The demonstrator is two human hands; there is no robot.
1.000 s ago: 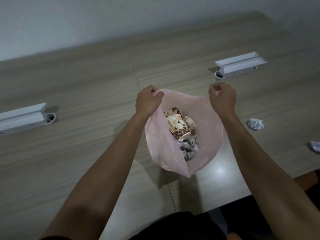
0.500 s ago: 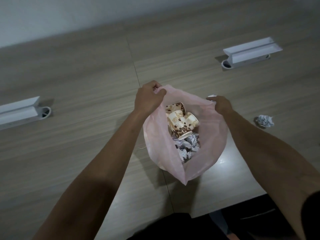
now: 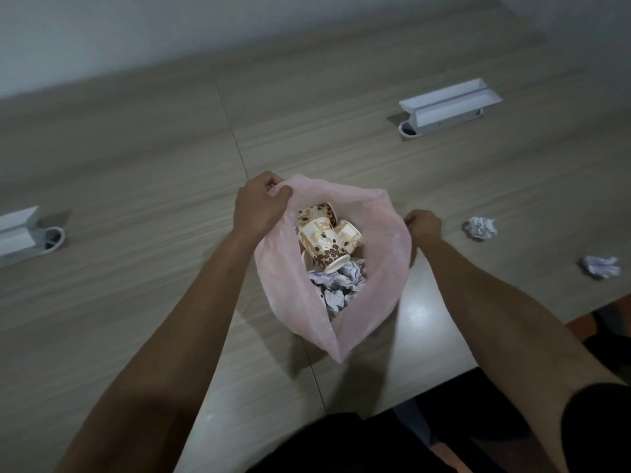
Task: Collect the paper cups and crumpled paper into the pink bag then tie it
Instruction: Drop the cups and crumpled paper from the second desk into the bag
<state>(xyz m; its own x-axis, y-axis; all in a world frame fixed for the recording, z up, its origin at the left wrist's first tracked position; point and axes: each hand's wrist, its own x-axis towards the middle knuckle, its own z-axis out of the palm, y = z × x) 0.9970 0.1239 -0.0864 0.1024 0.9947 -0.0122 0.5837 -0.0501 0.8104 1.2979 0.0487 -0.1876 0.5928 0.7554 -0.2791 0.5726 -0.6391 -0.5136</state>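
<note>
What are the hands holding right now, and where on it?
Both hold the pink bag by its rim: left hand at the far-left edge, right hand at the right edge.

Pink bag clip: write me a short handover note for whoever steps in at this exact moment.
Left hand: grips the far-left rim of the pink bag.
Right hand: holds the bag's right rim. Together they hold the mouth open.
In the bag: paper cups on top, crumpled paper beneath.
Still on the table, right of the bag: two paper balls, the nearer one and the farther one.
Done: cups and most of the paper bagged.
Left: bag the two balls, then tie the bag.
</note>
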